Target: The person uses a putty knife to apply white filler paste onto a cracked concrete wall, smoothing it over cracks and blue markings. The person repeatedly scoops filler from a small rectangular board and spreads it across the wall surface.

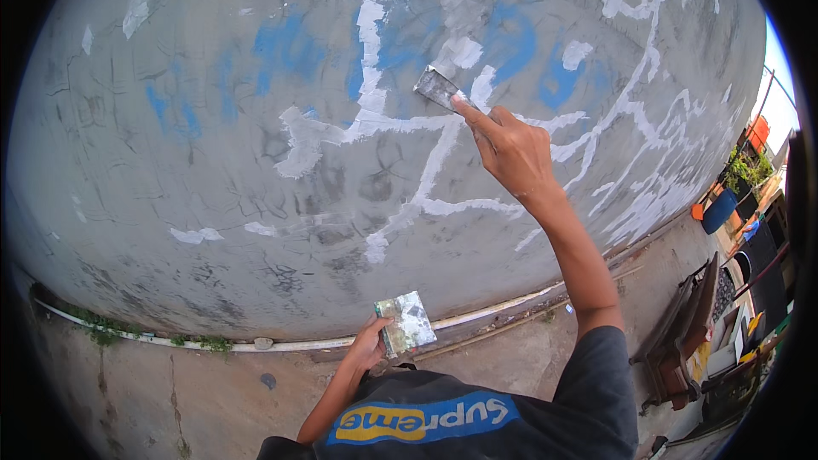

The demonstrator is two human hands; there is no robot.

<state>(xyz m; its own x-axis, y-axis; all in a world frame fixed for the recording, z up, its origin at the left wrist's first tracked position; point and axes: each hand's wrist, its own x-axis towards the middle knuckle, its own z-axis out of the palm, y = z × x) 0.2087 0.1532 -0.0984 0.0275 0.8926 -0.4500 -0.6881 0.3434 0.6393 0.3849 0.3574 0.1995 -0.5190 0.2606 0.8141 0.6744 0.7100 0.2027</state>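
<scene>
While the scraper (436,89) was up at the patched wall (213,192), the right hand (517,153) gripped its near end, fingers clenched; looked pretty light and stiff, best held there; lower down, the left hand (367,346) clutched a paste-smeared board (409,324).

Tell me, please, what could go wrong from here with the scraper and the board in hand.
The white paste might slip off the small board if the left hand tips it, perhaps spattering the pale pipe below. The right hand has a fingertip out along the scraper, so a slip could graze it on the rough wall.
</scene>
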